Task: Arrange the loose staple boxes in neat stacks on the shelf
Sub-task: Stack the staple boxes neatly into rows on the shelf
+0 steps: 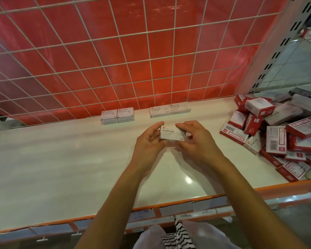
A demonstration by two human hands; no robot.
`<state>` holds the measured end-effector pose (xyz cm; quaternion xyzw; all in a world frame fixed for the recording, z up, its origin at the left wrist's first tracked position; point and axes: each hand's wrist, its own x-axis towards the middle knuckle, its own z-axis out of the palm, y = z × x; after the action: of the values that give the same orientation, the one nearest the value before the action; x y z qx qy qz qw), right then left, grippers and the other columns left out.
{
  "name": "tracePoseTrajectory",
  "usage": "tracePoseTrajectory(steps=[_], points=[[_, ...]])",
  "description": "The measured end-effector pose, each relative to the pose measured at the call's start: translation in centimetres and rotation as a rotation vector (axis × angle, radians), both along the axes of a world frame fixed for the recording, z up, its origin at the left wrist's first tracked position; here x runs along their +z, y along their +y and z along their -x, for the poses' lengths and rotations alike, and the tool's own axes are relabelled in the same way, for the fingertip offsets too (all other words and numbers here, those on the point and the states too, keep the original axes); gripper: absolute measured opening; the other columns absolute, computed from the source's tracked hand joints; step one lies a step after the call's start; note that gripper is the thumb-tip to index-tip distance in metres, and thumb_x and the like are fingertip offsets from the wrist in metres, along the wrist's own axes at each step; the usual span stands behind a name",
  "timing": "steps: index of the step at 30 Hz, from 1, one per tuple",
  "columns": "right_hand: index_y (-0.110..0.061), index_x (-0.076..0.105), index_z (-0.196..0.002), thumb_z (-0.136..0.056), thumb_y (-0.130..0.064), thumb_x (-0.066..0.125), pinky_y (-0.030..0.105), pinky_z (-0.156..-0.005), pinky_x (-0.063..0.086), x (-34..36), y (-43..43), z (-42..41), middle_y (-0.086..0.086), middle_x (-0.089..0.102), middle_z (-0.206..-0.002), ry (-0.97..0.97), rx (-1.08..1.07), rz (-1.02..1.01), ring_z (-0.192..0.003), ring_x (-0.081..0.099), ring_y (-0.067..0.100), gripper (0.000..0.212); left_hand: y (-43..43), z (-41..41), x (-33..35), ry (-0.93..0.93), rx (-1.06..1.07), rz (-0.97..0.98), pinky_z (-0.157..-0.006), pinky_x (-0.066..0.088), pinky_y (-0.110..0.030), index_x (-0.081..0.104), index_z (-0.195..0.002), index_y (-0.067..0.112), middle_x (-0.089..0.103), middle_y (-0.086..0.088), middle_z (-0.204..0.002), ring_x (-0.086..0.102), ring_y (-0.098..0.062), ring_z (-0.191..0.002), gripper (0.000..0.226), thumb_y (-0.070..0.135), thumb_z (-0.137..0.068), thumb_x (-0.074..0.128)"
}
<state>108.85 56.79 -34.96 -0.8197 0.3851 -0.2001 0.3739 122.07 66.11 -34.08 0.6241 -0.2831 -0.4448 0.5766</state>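
Staple box [171, 133]: I grip it with left hand [150, 141] and right hand [196, 139] above mid-shelf [61, 159]. Loose boxes [276, 133] crowd the right edge.

Both bare forearms extended forward, converging at centre. Left hand [149, 141] cupped palm-inward, fingers curled in grip from left. Right hand [196, 141] opposite, thumb on top, fingers bent beneath.

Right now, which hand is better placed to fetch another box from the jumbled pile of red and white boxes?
Right hand, probably: the pile lies on its side of the white shelf; the left hand would cross over.
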Motion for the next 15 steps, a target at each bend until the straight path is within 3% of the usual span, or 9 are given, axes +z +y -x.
tracePoseTrajectory(steps=[4,7,10,12,15], points=[[-0.017,0.05,-0.136,-0.083,-0.017,0.069,0.02,-0.093,0.034,0.6,-1.8,-0.6,0.003,0.051,-0.121,0.17,0.076,0.123,-0.116,0.041,0.018,0.057,-0.9,-0.4,0.1,-0.116,0.007,-0.019,-0.087,0.053,-0.02,0.052,-0.132,0.022,0.063,0.001,-0.124,0.061,-0.01,-0.11,0.054,0.0,-0.085,0.065],[-0.016,0.053,-0.133,-0.081,-0.016,0.069,0.023,-0.093,0.036,1.2,-3.3,-1.1,0.005,0.052,-0.123,0.195,0.089,0.176,-0.115,0.044,0.021,0.054,-1.8,-0.9,0.1,-0.298,-0.019,-0.053,-0.088,0.052,-0.019,0.051,-0.134,0.023,0.063,0.005,-0.124,0.062,-0.003,-0.102,0.053,0.002,-0.087,0.061],[-0.012,0.057,-0.129,-0.081,-0.015,0.069,0.023,-0.089,0.034,2.0,-5.1,-1.5,0.009,0.056,-0.121,0.243,0.082,0.244,-0.11,0.048,0.023,0.049,-2.7,-1.4,-0.3,-0.483,-0.02,-0.101,-0.097,0.05,-0.028,0.049,-0.137,0.022,0.062,0.005,-0.127,0.06,-0.006,-0.109,0.051,0.01,-0.089,0.061],[-0.006,0.062,-0.119,-0.081,-0.011,0.068,0.022,-0.082,0.033,2.8,-6.3,-1.8,0.012,0.061,-0.114,0.272,0.087,0.291,-0.103,0.052,0.026,0.039,-3.2,-1.9,-0.9,-0.679,-0.025,-0.144,-0.104,0.045,-0.034,0.047,-0.139,0.018,0.057,0.0,-0.133,0.055,-0.014,-0.117,0.051,0.012,-0.09,0.062],[-0.002,0.066,-0.086,-0.077,-0.006,0.066,0.029,-0.063,0.031,3.5,-8.4,-2.4,0.015,0.065,-0.089,0.289,0.092,0.31,-0.084,0.058,0.03,0.01,-4.0,-2.7,-1.9,-0.915,-0.037,-0.182,-0.107,0.039,-0.038,0.049,-0.138,0.018,0.052,-0.003,-0.138,0.05,-0.021,-0.123,0.05,0.017,-0.09,0.063]])
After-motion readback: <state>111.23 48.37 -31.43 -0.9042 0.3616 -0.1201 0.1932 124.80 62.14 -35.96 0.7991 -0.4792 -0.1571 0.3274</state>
